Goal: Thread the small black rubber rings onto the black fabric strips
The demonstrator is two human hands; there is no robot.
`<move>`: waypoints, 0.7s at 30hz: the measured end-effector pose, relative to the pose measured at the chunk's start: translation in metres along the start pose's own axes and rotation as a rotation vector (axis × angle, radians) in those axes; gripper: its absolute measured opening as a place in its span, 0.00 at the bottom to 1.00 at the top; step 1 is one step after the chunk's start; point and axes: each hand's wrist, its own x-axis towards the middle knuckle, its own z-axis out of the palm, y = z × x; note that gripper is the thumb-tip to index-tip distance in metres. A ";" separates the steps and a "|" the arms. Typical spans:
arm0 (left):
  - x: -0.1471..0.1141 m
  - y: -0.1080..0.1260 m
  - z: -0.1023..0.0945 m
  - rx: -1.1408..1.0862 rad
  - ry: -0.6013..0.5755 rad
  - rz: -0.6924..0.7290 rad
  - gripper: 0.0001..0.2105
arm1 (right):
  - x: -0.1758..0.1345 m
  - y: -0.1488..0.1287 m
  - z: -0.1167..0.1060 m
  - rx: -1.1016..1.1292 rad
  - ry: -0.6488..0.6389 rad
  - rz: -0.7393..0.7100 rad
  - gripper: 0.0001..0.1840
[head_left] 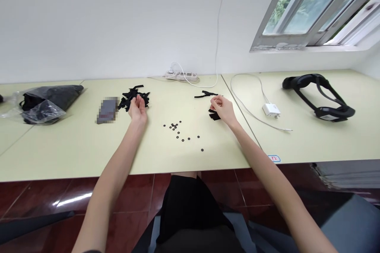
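My left hand (138, 110) is at the right edge of a loose pile of short black fabric strips (126, 99), touching or just over it. Its fingers are stretched out, slightly bent, and I see nothing held in them. Over a small stack of black strips (214, 116), my right hand (224, 108) has its fingers curled into a pinch. What they hold, if anything, is hidden. Just behind that hand lie a few longer black strips (204, 94). Several small dark ring-shaped discs (178, 133) are scattered on the table between my forearms.
A blurred grey rectangular object (107, 110) and a plastic bag of black material (50, 102) lie to the left. A power strip (181, 75) runs along the wall. To the right are a white charger (270, 110) with cable and a black headset (319, 97) on the table (154, 160).
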 end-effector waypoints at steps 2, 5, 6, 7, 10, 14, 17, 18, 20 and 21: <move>0.010 0.011 -0.005 0.001 0.034 0.032 0.12 | 0.003 0.005 -0.008 -0.167 0.010 0.014 0.11; 0.011 0.020 -0.008 -0.020 0.002 0.024 0.10 | 0.003 0.009 -0.017 -0.358 -0.021 0.020 0.09; 0.010 0.021 -0.008 -0.034 -0.020 0.013 0.10 | 0.003 0.010 -0.019 -0.391 -0.040 0.013 0.08; 0.008 0.021 -0.007 -0.051 -0.042 0.000 0.11 | 0.003 0.010 -0.021 -0.415 -0.062 0.004 0.08; 0.001 0.016 -0.003 -0.085 -0.104 -0.055 0.12 | 0.004 0.013 -0.023 -0.479 -0.126 -0.032 0.07; -0.008 0.003 0.004 0.042 -0.232 -0.098 0.07 | 0.008 0.018 -0.023 -0.501 -0.139 -0.051 0.06; -0.023 -0.008 0.007 0.246 -0.388 -0.046 0.03 | 0.009 0.021 -0.025 -0.488 -0.104 -0.053 0.08; -0.029 -0.011 0.008 0.309 -0.454 -0.023 0.04 | 0.009 0.022 -0.026 -0.500 -0.102 -0.071 0.08; -0.043 -0.016 0.009 0.411 -0.573 0.010 0.05 | 0.007 0.023 -0.029 -0.539 -0.136 -0.105 0.07; -0.050 -0.018 0.009 0.448 -0.619 0.018 0.05 | 0.006 0.023 -0.030 -0.553 -0.167 -0.113 0.06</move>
